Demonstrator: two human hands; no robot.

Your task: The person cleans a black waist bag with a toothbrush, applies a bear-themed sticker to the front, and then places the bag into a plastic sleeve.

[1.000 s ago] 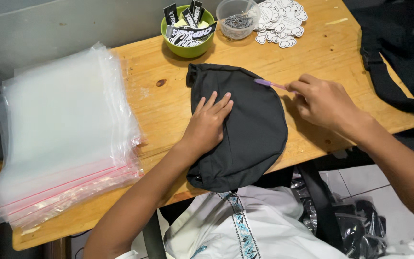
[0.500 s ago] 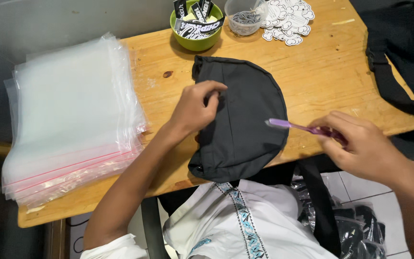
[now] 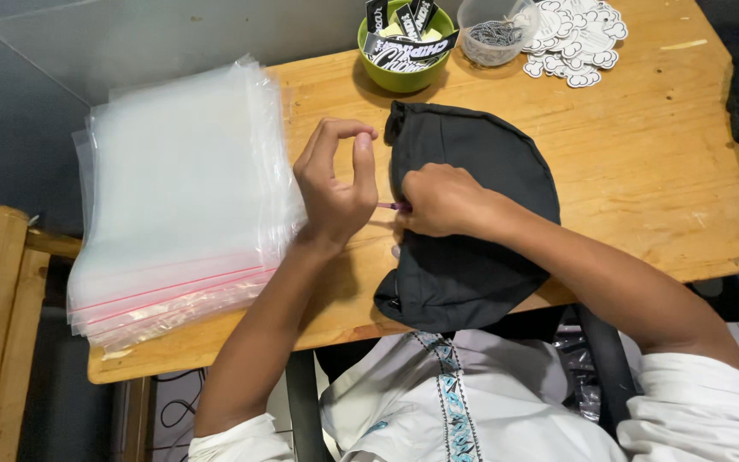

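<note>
Black cloth lying flat on the wood surface, right in front of the body, with its near edge hanging over the front. Easy to reach there with both hands.

Right hand resting on the cloth near its left edge, fingers curled shut around a thin purple stick. Only the tip of the stick peeking out on the left side of the fist. Pressing down on the cloth too, likely to keep it from sliding.

Left hand lifted up just beside the cloth, not touching it. Thumb and first finger bent toward each other with a small gap between, as if to pinch something tiny. Nothing to see between them; too small to tell.

Big stack of clear bags with red strips on the left part of the surface, close to the left hand. Green bowl with black and white tags at the far edge. Clear cup of small metal bits next to the bowl. White stickers spread out beside the cup. All kept at the back, out of the way but near enough to grab.
</note>
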